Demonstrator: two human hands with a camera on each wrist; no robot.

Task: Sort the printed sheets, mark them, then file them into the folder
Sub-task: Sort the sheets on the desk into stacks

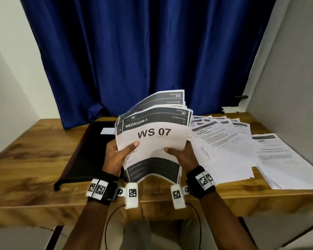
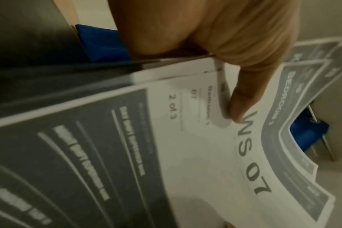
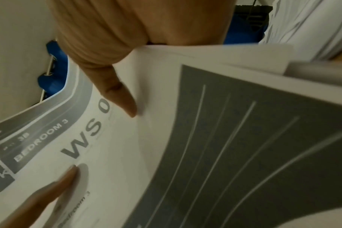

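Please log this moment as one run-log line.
phase: sorting | left hand: grips stack | right hand: grips stack | top sheet: WS 07 | folder: on table

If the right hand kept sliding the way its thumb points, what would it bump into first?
Most likely the left hand. The right hand grips the sheaf of sheets with its thumb pointing across the front page toward the left thumb; only bare paper lies between them.

A long dark blue curtain [image 1: 148, 51] hangs at the far side. Plain white walls [image 1: 287, 60] stand left and right. A brown wooden table [image 1: 29, 159] sits near.
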